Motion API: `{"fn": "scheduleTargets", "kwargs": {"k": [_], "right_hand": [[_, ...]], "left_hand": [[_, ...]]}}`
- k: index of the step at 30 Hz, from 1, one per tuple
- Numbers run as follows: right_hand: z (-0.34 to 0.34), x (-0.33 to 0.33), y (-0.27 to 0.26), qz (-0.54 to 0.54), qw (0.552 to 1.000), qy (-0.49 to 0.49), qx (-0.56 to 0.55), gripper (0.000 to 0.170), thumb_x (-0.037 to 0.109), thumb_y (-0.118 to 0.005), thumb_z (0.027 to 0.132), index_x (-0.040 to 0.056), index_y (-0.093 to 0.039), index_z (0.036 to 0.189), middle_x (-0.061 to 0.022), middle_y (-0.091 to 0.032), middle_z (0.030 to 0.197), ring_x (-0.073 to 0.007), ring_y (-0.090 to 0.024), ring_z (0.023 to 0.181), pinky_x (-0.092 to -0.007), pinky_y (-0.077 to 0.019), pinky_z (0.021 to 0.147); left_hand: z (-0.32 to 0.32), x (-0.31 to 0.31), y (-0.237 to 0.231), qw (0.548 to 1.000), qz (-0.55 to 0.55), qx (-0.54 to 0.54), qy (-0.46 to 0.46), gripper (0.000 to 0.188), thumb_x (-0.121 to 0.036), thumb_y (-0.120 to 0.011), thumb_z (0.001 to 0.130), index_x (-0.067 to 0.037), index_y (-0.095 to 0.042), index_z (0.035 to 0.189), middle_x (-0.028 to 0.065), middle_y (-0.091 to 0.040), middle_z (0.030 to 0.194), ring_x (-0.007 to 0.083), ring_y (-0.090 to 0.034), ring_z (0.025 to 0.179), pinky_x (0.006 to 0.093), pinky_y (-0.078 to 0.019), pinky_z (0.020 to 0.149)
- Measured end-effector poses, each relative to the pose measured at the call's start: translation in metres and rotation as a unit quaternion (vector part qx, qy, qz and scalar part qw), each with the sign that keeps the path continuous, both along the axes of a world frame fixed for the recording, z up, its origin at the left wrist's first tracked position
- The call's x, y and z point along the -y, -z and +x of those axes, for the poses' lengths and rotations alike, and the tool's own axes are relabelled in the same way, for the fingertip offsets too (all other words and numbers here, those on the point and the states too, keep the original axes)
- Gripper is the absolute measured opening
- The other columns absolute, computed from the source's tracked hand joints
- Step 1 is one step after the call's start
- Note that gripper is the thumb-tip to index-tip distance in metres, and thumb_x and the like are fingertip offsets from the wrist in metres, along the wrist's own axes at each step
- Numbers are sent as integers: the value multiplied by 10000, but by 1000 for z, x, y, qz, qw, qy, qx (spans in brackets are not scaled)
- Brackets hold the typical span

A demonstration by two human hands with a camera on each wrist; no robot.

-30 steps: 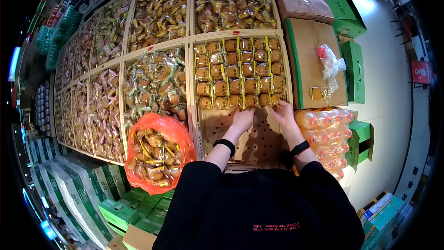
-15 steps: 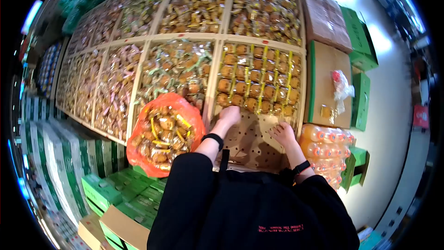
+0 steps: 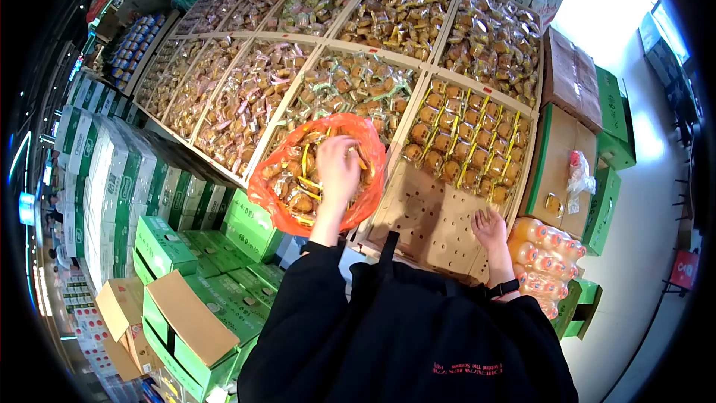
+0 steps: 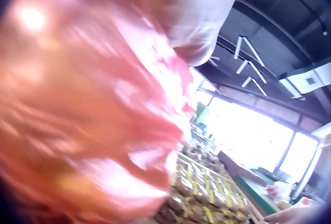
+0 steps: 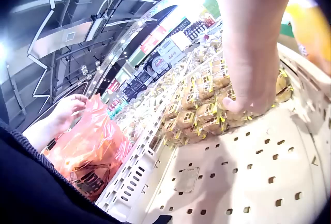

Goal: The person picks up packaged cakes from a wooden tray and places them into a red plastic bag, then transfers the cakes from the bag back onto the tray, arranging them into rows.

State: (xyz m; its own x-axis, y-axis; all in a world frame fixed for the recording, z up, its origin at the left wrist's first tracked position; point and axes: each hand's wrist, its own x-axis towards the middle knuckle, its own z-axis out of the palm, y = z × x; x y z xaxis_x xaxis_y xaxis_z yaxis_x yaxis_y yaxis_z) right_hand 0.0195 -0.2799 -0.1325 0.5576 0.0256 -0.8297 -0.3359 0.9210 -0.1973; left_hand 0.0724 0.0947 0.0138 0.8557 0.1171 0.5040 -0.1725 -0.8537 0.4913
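My left hand [image 3: 339, 168] is over a red plastic bag [image 3: 267, 201] filled with wrapped small cakes [image 3: 300, 201]. In the right wrist view, the fingers of this hand are bent beside the bag's raised edge [image 5: 96, 102]; whether they hold anything I cannot tell. The red film fills much of the left wrist view, blurred. Over the cream perforated crate [image 3: 447, 216], my right hand [image 3: 490, 229] has its fingers loosely spread and holds nothing. Rows of wrapped cakes with yellow strips [image 3: 466, 138] lie in the crate's far part, beyond that hand.
Crates of loose wrapped cakes [image 3: 250, 89] extend to the left and behind. To the right are a cardboard box [image 3: 556, 157] with a crumpled clear bag [image 3: 581, 172] and a pack of orange drink bottles [image 3: 541, 261]. Green boxes [image 3: 216, 261] are stacked at the lower left.
The left hand has gone from the cake rows, left, to over the red bag. The right hand has drawn back from the rows. The head view has shifted to the left.
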Motion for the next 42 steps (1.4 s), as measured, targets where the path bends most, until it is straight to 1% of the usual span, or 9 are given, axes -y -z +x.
{"fn": "scheduleTargets", "kwargs": {"k": [5,7,17,21,27,34,37,40,42], "right_hand": [[0,5,21,59,989,-27,135,146,174,-537,822,97,-505,942,-64,-510,947,-206,-491,882,-357,-450,773],[2,-6,-1,6,997,-3,81,153,185,-533,828,90,-498,942,-65,-516,919,-201,-497,838,-345,-456,741],[-1,-12,-33,14,995,41,92,186,141,-496,840,59,-501,1008,-77,-522,966,-217,-500,884,-353,-440,748],[-6,-14,-66,64,965,-21,254,183,114,-510,837,64,-527,1013,-71,-546,950,-209,-508,858,-356,-443,764],[-10,-15,-104,28,955,-44,293,206,117,-527,839,72,-520,1039,-59,-549,996,-203,-520,865,-353,-448,774],[-5,-64,-159,-152,888,-297,317,260,222,-544,872,48,-530,1065,-48,-583,943,-152,-563,849,-291,-457,733],[-9,-76,-150,-414,689,-438,402,476,281,-591,848,29,-445,1225,-53,-570,916,-98,-526,822,-249,-462,712],[-5,-60,-114,-377,704,-457,392,346,240,-613,835,1,-516,1067,-49,-602,770,-102,-582,656,-243,-510,583],[-22,-50,-137,-284,792,-397,366,362,284,-655,799,-18,-527,952,-82,-595,744,-133,-599,627,-261,-515,559]], "left_hand": [[-3,-61,37,977,-18,-207,-49,403,-87,-566,724,4,-489,1109,206,-491,1134,369,-438,1087,418,-350,948],[-7,-66,55,983,153,-103,-15,427,-59,-589,672,-29,-505,1090,171,-484,1164,342,-437,1105,424,-358,944],[6,-70,46,954,195,-226,-2,559,-175,-723,603,-137,-508,1118,106,-506,1094,303,-458,1066,396,-393,875],[7,-69,54,956,224,-191,-14,521,-213,-711,650,-150,-504,1124,109,-508,1048,306,-471,1015,412,-392,852],[-15,-13,17,996,15,-82,7,481,-218,-652,752,-27,-453,1146,189,-473,1110,378,-435,1070,428,-353,908],[-43,104,-29,960,-2,-91,266,468,-193,-735,662,-82,-551,1078,145,-478,1044,310,-475,1002,379,-402,863],[-52,139,-23,939,-1,-67,338,526,-180,-728,659,-104,-519,1135,137,-489,1059,321,-464,1022,396,-400,876],[-58,155,-30,925,-9,-102,366,583,-163,-730,650,-65,-482,1169,143,-491,1109,332,-454,1053,387,-386,901],[-63,156,-31,911,-12,-135,389,640,-195,-740,664,-67,-433,1211,158,-443,1172,337,-426,1109,382,-376,925]]}}
